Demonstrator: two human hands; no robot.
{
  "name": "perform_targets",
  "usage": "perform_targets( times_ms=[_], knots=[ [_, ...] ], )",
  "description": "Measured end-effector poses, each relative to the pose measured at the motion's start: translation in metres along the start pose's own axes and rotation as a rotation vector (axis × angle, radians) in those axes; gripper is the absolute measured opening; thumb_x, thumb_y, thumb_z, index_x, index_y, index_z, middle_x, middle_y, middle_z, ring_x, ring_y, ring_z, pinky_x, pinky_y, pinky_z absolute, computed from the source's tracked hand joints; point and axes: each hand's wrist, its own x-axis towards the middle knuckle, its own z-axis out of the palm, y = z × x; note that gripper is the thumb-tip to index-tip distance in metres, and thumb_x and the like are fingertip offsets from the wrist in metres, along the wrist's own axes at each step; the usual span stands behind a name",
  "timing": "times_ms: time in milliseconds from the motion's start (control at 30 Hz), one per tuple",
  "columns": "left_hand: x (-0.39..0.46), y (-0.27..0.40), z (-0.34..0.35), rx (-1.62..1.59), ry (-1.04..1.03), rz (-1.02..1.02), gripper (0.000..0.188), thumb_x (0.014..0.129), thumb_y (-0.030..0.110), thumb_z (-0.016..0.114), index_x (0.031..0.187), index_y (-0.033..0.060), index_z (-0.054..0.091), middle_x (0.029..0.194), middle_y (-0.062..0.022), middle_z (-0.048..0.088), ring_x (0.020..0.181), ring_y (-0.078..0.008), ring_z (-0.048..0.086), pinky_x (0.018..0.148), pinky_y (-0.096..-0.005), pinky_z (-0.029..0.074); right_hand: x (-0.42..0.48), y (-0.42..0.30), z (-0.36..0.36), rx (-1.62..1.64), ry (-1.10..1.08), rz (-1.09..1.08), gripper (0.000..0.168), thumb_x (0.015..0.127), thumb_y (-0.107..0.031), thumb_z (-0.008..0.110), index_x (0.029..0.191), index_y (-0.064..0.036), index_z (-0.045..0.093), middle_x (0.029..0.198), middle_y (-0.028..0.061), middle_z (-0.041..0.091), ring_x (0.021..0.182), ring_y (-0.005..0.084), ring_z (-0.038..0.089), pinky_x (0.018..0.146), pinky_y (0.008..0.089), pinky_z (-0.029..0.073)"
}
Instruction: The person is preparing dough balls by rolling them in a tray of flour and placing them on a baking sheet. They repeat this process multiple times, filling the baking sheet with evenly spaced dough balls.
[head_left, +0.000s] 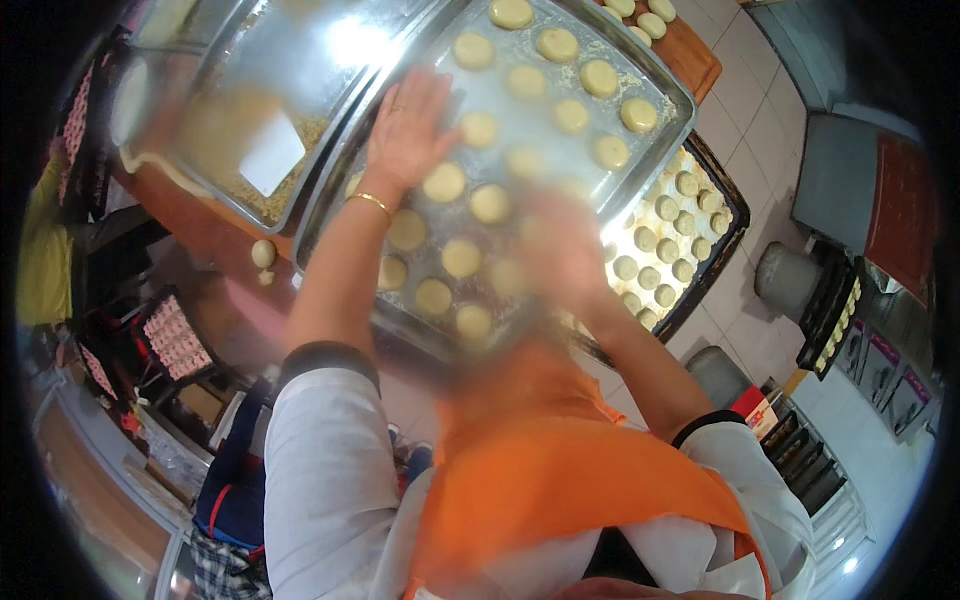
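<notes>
A large metal tray (551, 86) lies before me, with several round, flattened pieces of pale dough (490, 203) set out on it and a dusting of flour. My left hand (412, 127) is palm down over the tray's left side, fingers stretched out and thumb apart. Its fingertips point toward the far edge, and whatever lies beneath the palm is hidden. My right hand (564, 251) is over the near right part of the tray, close to some dough pieces. Motion blur hides its fingers and anything under them.
Left of the tray, a second metal tray (281, 214) contains a crumbly filling and a white scraper (271, 154). A dough ball (263, 253) sits on the wooden table (180, 217). At right is a dark-rimmed baking tray (739, 214) of small rounds. Another person (232, 480) stands lower left.
</notes>
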Motion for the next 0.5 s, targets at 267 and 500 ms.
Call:
perform_targets(
  times_ms=[267,500],
  knots=[
    [-0.005,0.055,0.014,-0.085,0.215,-0.169,0.066,0.097,0.034,0.044,0.150,0.0014,0.021,0.158,-0.0158,0.017,0.147,-0.0319,0.011,0.116,-0.0545,0.006,-0.036,0.006,-0.046,-0.042,0.150,0.027,0.061,0.076,-0.007,0.070,0.133,-0.007,0.048,0.134,0.0198,0.048,0.123,0.0401,0.043,0.104,0.0481,0.035],
    [-0.018,0.122,0.030,0.010,0.110,-0.197,0.066,0.096,0.037,0.044,0.149,0.0034,0.024,0.157,-0.0188,0.016,0.146,-0.0336,0.013,0.116,-0.0549,0.008,-0.065,0.030,-0.053,0.004,0.185,0.032,0.058,0.075,-0.004,0.068,0.130,-0.004,0.048,0.130,0.0191,0.048,0.118,0.0397,0.045,0.101,0.0474,0.036]
  ],
)
